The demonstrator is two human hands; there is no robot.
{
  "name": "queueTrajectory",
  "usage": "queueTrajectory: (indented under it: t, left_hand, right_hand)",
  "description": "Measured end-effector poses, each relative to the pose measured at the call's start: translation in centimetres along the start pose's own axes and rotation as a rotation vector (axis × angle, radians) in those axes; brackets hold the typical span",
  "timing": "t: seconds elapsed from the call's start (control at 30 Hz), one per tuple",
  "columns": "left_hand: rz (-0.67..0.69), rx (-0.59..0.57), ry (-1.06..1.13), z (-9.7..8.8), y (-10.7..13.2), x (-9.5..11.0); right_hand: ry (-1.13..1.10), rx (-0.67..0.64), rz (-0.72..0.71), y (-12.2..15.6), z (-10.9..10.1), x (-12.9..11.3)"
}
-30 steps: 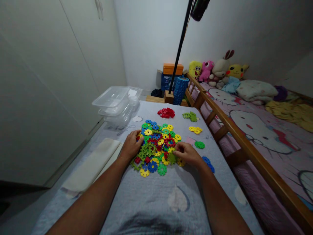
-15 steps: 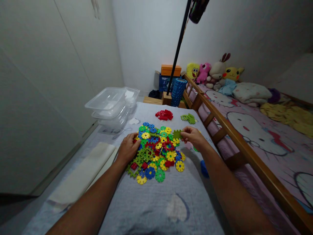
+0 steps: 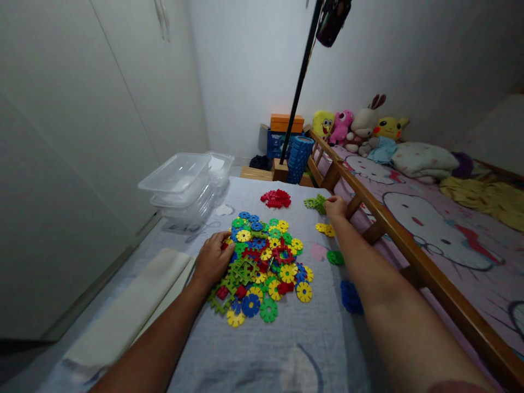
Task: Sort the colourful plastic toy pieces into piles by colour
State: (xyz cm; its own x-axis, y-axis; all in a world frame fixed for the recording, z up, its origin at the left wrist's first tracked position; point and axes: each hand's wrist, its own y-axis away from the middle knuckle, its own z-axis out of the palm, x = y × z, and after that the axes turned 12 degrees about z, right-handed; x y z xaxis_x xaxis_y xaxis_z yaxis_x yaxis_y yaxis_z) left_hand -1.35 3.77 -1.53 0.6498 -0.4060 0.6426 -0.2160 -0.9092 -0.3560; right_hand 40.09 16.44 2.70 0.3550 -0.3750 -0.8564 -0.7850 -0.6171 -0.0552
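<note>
A mixed heap of plastic interlocking building pieces [image 3: 262, 262] lies mid-table, with notched discs and toothed square pieces in red, yellow, blue and green. My left hand [image 3: 215, 259] rests against the heap's left side, fingers loosely spread over its edge and gripping nothing visible. Farther off to the right, my right hand [image 3: 335, 207] reaches a small pile of light-green toothed pieces [image 3: 315, 203]. Its fingers are pinched on a green piece at that pile, mostly hidden by the fingertips. A separate pile of red pieces [image 3: 276, 198] lies left of the green one.
Yellow discs [image 3: 325, 229], green discs [image 3: 335, 257] and blue discs [image 3: 351, 296] form small groups along the right side. Clear plastic containers [image 3: 184, 185] are stacked at the left, behind a folded cloth [image 3: 135, 305]. A wooden bed rail [image 3: 380, 224] borders the table's right side.
My right hand has carried the green toothed piece from above the heap to the green pile at the far right. My left hand has stayed at the heap's left edge.
</note>
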Motion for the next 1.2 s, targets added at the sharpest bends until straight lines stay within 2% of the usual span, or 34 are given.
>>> queueTrajectory:
  t: [0.17,0.3,0.37,0.67,0.77,0.83,0.9,0.97,1.07,1.13,1.2]
  left_hand:
    - [-0.003,0.010,0.002,0.0,0.0,0.0]
    - [-0.003,0.017,0.004,0.0,0.1,0.1]
    - [-0.005,0.020,0.001,0.0,0.1,0.1]
    - [-0.002,0.017,0.005,0.0,0.0,0.1]
    - [0.004,0.020,0.002,0.0,0.1,0.2]
    - [0.006,0.025,0.000,0.0,0.1,0.2]
    - [0.003,0.028,0.003,-0.1,0.1,0.2]
    - [-0.005,0.027,0.011,-0.1,0.1,0.2]
    - [-0.017,0.022,0.024,-0.1,0.1,0.3]
    - [-0.018,0.024,0.032,-0.1,0.2,0.3]
    - [-0.014,0.027,0.039,-0.1,0.1,0.4]
  right_hand:
    - [0.124,0.040,-0.109,-0.8,0.9,0.4]
    - [0.322,0.022,-0.263,-0.7,1.7,1.3]
    - [0.342,-0.003,-0.306,-0.6,1.9,1.6]
    - [0.282,-0.051,-0.325,0.9,1.0,1.6]
    - [0.168,-0.055,-0.328,2.9,0.5,1.5]
    - [0.098,-0.104,-0.322,4.9,0.2,1.6]
    - [0.034,-0.222,-0.318,7.4,0.0,1.6]
    - [-0.019,-0.409,-0.355,10.1,-0.2,1.6]
    - [0.011,-0.653,-0.427,13.9,-0.6,1.2]
    - [0.062,-0.724,-0.487,16.1,-0.7,0.6]
    - [0.098,-0.741,-0.581,17.7,-0.6,-0.3]
